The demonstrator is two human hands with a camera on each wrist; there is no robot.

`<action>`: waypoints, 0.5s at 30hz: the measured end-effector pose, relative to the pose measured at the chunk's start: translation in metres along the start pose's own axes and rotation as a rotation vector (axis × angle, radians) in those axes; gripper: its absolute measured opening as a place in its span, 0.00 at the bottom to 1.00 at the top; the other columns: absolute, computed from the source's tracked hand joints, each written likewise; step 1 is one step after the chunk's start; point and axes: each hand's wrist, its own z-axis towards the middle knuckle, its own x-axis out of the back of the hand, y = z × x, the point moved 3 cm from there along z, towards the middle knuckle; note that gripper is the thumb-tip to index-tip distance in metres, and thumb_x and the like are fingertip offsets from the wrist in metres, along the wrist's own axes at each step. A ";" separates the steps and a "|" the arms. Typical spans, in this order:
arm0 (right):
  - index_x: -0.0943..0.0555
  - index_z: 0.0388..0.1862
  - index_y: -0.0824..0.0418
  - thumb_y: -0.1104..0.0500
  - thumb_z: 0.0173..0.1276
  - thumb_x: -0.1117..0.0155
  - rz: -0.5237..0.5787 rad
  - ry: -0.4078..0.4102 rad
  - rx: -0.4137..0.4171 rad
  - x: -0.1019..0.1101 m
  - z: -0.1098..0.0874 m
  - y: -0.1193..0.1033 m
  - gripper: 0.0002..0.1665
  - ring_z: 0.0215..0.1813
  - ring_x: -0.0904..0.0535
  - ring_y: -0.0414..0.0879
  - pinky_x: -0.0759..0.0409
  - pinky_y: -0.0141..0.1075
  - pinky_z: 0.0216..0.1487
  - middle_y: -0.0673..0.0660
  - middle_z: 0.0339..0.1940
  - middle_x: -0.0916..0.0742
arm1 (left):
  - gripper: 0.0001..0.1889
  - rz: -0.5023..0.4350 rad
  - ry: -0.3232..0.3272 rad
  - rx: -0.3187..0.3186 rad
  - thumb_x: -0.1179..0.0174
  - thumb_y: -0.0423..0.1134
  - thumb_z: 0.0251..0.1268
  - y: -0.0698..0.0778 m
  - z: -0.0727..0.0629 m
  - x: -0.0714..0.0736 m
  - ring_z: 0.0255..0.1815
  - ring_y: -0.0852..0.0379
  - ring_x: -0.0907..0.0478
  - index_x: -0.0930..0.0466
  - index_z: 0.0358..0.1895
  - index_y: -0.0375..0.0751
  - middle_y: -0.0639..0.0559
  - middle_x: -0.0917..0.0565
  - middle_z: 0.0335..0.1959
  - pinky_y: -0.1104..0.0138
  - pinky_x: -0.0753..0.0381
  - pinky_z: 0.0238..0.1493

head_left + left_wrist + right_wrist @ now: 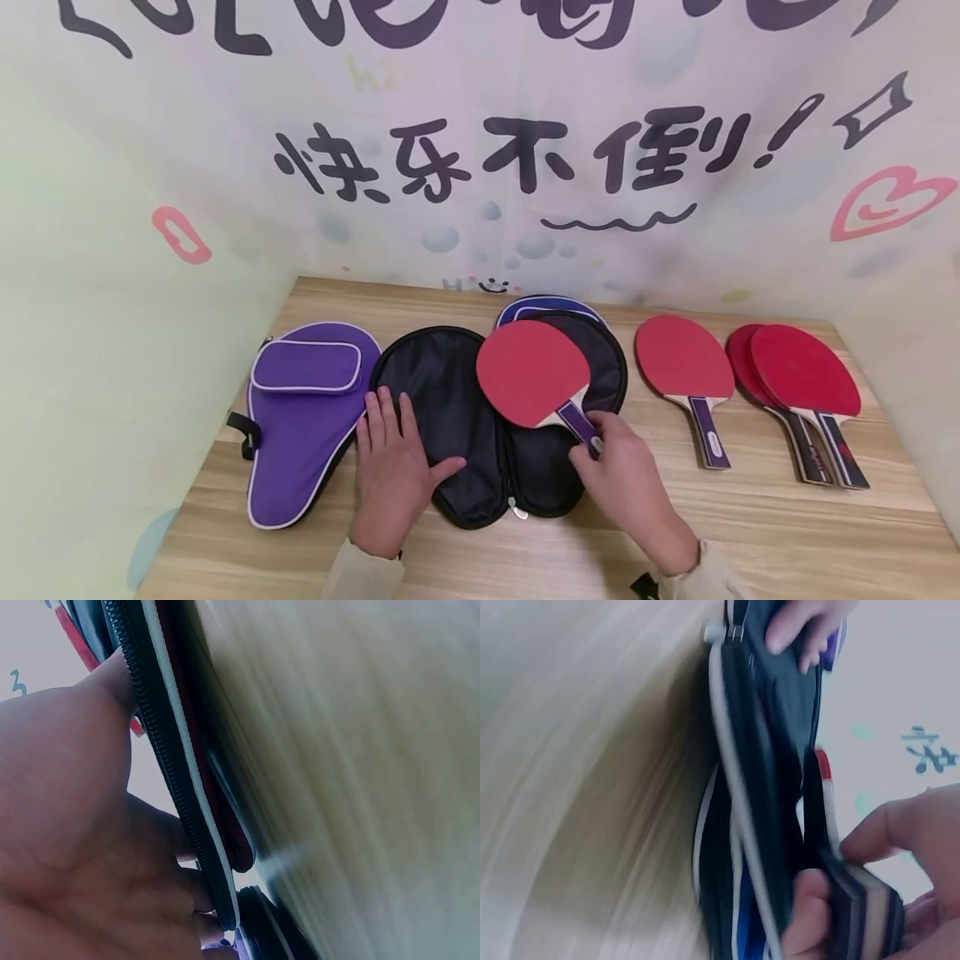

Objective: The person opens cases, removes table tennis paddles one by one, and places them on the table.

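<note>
A paddle case (442, 392) lies spread open on the table, its black lining showing. My left hand (393, 479) rests on its left half, fingers straight and thumb out to the side. My right hand (626, 475) grips the handle of a red table tennis paddle (532, 371), whose blade is over the case's right half. In the right wrist view, the fingers (810, 915) pinch the paddle handle (866, 911) above the case. A silver zipper pull (517, 507) hangs at the case's lower middle.
A purple paddle case (300, 450) with a pocket and black strap lies at the left. Behind the open case a blue case (513, 309) partly shows. To the right lie a red paddle (682, 358) and two overlapping paddles (806, 371). A printed cloth (487, 233) hangs behind the table.
</note>
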 end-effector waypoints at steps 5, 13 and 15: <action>0.19 0.51 0.65 0.57 0.69 0.30 0.057 0.054 0.016 0.011 -0.003 0.012 0.17 0.21 0.32 0.36 0.32 0.29 0.20 0.52 0.26 0.21 | 0.64 -0.008 -0.005 -0.002 0.37 0.74 0.55 0.000 -0.001 0.001 0.86 0.33 0.68 0.54 0.81 0.30 0.29 0.61 0.84 0.41 0.60 0.84; 0.21 0.53 0.70 0.59 0.71 0.32 0.110 0.325 0.039 0.048 0.009 0.034 0.18 0.21 0.33 0.34 0.34 0.27 0.19 0.59 0.33 0.17 | 0.65 -0.004 0.005 -0.005 0.38 0.75 0.55 -0.002 0.000 -0.002 0.86 0.33 0.70 0.55 0.82 0.31 0.29 0.62 0.84 0.41 0.60 0.84; 0.21 0.52 0.72 0.57 0.73 0.35 0.074 0.334 -0.014 0.060 0.016 0.049 0.19 0.20 0.33 0.34 0.35 0.28 0.17 0.61 0.31 0.19 | 0.65 -0.006 0.005 -0.006 0.38 0.75 0.55 -0.002 0.000 -0.002 0.86 0.34 0.70 0.55 0.82 0.31 0.30 0.63 0.84 0.41 0.60 0.84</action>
